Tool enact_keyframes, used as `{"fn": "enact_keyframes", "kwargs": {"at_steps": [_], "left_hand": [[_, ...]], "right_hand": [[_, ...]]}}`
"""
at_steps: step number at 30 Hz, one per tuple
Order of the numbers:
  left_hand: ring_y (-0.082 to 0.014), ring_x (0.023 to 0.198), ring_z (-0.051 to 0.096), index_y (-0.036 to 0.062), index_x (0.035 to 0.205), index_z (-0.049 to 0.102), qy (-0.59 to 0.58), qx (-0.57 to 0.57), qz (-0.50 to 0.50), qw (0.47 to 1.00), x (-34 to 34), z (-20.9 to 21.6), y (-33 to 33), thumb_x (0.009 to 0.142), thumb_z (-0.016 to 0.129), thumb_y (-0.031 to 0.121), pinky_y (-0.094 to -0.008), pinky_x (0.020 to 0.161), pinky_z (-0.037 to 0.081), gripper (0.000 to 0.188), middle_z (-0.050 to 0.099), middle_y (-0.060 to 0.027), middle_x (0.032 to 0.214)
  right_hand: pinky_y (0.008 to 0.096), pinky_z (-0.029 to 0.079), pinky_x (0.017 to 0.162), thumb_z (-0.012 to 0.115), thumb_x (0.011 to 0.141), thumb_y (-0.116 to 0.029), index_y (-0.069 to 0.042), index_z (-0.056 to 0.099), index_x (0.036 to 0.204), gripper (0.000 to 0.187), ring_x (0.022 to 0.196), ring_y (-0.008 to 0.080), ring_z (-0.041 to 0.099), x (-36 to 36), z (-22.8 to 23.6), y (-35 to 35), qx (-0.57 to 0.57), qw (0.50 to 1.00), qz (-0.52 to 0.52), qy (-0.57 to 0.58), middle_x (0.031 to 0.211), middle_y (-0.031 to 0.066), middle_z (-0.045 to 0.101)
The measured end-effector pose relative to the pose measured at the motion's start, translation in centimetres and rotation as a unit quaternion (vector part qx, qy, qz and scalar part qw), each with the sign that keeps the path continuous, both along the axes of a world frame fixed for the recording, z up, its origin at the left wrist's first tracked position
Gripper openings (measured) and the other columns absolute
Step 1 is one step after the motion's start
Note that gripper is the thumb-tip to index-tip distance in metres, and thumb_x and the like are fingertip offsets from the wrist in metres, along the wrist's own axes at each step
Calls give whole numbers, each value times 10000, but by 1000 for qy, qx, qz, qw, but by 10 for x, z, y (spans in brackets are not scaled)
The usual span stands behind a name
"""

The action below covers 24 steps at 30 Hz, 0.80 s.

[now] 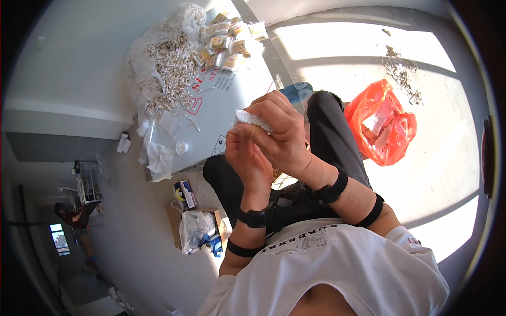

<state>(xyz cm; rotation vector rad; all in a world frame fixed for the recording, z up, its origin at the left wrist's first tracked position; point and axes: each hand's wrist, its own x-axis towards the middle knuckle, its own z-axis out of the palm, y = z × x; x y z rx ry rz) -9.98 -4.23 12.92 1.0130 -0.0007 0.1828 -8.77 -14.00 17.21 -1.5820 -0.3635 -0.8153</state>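
You are in a room with a pale floor, brightly sunlit to the right of your hands. A grey-topped table stands beyond your hands and reaches to their left. On it, past your left hand, sprawls a clear bag of cotton swabs, its contents heaped and spilling out. A red plastic bag sits open on the floor to your hands' right, and an open cardboard box is on the floor to their left and nearer your body. Straight beyond your hands is a pile of swab packets, touching the heap. Your right hand is closed around a white, bumpy bundle, held up before the table's near edge. Your left hand is just below it, fingers raised and fingertips close against it; you cannot tell whether they grip. To the left of your hands, on the table, are a small white round tub and, smallest, a loose swab
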Motion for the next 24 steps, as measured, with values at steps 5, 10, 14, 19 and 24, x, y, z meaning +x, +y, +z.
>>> {"fn": "enact_keyframes", "kwargs": {"at_steps": [5, 10, 14, 19, 24], "left_hand": [[-100, 973, 556, 31, 961, 554, -6, 2, 23, 1000, 0, -3, 5, 970, 559, 157, -274, 914, 443, 126, 606, -37, 1011], [-104, 979, 557, 33, 969, 554, -12, 6, 31, 999, -2, -6, 2, 967, 559, 138, -277, 921, 443, 104, 607, -39, 1024], [-108, 970, 569, 25, 970, 548, -22, 0, 34, 999, -1, -5, 5, 961, 562, 118, -272, 895, 466, 95, 601, -42, 1021], [-111, 921, 584, 17, 965, 527, -60, 23, 85, 994, 0, 2, 5, 963, 552, 111, -257, 833, 508, 98, 589, -44, 992], [-100, 912, 572, 14, 955, 516, -70, 67, 101, 990, 1, 1, 10, 977, 523, 114, -257, 811, 511, 102, 582, -41, 969]], "right_hand": [[323, 447, 686, 762, 731, -108, -6, 633, 857, 207, 738, 236, 567, -1, 2, 2, 6, 1000, -23, -5, 794, 90, 611], [327, 453, 690, 773, 743, -140, -7, 640, 871, 228, 746, 235, 571, -2, -1, -2, -17, 1000, -1, 22, 800, 95, 608], [281, 435, 662, 787, 748, -159, -2, 656, 895, 251, 733, 148, 556, -3, -3, 4, 64, 996, 6, 55, 786, 59, 612], [234, 436, 667, 787, 761, -158, 12, 656, 952, 287, 742, 80, 534, -5, -12, -1, 76, 992, 29, 98, 774, 22, 605], [245, 412, 575, 729, 814, -127, 17, 629, 879, 187, 629, 82, 492, -2, -18, -1, 205, 963, 89, 153, 667, 51, 558]]}}
